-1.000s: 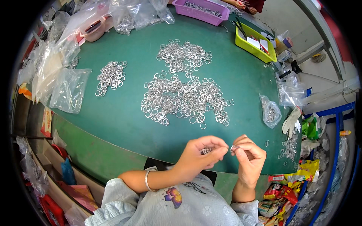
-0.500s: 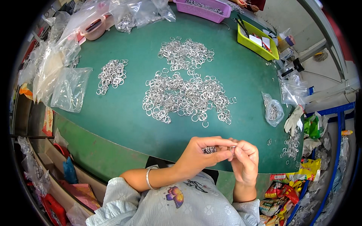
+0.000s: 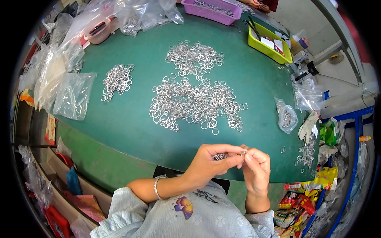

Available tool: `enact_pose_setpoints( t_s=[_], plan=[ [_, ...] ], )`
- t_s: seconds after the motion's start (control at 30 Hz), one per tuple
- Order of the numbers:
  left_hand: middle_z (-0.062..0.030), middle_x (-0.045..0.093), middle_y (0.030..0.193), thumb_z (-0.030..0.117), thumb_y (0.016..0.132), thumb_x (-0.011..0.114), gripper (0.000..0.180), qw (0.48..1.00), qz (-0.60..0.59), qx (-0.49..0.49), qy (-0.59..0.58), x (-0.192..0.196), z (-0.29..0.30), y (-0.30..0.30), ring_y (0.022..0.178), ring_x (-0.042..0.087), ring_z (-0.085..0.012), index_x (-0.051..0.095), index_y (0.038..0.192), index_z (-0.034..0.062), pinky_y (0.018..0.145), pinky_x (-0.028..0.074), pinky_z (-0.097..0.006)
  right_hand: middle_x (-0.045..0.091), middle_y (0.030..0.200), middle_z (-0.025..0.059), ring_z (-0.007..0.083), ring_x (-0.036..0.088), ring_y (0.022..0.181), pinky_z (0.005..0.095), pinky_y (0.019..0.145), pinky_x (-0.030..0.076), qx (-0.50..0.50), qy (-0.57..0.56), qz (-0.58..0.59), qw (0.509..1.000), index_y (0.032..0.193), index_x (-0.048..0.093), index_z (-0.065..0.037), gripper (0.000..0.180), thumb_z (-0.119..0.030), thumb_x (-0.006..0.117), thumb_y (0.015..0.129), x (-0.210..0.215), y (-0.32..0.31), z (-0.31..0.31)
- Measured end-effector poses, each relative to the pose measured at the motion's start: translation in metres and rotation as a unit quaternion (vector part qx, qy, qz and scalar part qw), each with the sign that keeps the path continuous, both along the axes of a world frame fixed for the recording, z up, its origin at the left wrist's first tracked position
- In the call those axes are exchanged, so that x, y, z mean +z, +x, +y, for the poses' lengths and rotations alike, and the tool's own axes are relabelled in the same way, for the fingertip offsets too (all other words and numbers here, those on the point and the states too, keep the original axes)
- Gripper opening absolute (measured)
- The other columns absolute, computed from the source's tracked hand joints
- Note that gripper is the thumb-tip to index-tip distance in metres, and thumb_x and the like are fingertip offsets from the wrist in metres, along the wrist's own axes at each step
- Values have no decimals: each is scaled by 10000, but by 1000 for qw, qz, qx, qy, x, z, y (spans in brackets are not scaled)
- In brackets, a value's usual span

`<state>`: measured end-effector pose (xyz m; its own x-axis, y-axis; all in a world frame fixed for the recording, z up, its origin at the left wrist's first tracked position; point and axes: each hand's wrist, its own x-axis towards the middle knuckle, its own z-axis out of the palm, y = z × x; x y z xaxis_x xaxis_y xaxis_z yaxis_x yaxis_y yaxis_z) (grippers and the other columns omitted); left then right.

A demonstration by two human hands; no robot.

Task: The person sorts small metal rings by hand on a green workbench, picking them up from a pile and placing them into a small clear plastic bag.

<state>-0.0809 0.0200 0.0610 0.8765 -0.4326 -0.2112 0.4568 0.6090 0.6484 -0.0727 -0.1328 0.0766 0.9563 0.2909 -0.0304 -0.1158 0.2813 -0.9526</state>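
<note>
My left hand (image 3: 207, 163) is closed, with a small bunch of silver metal rings (image 3: 219, 156) tucked in its curled fingers. At its fingertips, one metal ring (image 3: 243, 153) is pinched together with my right hand (image 3: 257, 171), whose thumb and forefinger are also closed on it. The fingers partly cover this ring. Beyond my hands on the green table (image 3: 131, 119) lies a large heap of similar rings (image 3: 194, 101), with a second heap (image 3: 194, 57) just behind it. A smaller pile (image 3: 118, 81) sits to the left.
Clear plastic bags (image 3: 75, 95) line the left side, near a pink bowl (image 3: 98, 32). A purple tray (image 3: 214, 12) and a yellow-green basket (image 3: 270, 45) stand at the back. At right are a bag of rings (image 3: 287, 119), a glove (image 3: 308, 127) and loose rings (image 3: 305, 154). Another person's hand (image 3: 260, 5) shows far back.
My fingertips have shifted slightly around the pinched ring, and my right hand has turned a little. The view has drifted slightly; the heaps look the same.
</note>
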Motion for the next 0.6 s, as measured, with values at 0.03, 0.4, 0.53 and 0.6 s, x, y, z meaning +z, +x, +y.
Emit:
enact_pose_setpoints(
  t_s=[0.03,0.4,0.53,0.6],
  plan=[
    [-3,509,721,62,830,560,233,1000,11,24,2,-1,0,1,537,348,-31,578,1056,9,448,249,-176,559,763,77,137,494,703,252,634,400,-10,-24,-17,1000,745,561,27,153,-70,503,848,-7,4,-1],
    [48,425,668,86,844,554,141,992,90,81,-19,-27,-4,8,527,329,-23,556,960,6,452,265,-179,574,748,117,189,518,628,312,585,419,-408,-572,-171,691,923,603,29,213,-141,580,797,-73,103,-157],
    [49,420,655,91,848,551,129,991,101,84,-10,-35,-5,12,527,330,-25,559,949,12,450,265,-176,570,778,120,208,512,622,317,589,424,-364,-595,-171,696,941,594,21,199,-95,586,780,-71,94,-135],
    [52,411,642,100,851,547,128,992,101,73,-7,-39,-6,14,528,329,-25,560,946,14,449,261,-175,567,763,116,201,509,616,314,589,424,-307,-572,-216,729,929,596,20,189,-76,597,767,-67,91,-118]
  ],
)
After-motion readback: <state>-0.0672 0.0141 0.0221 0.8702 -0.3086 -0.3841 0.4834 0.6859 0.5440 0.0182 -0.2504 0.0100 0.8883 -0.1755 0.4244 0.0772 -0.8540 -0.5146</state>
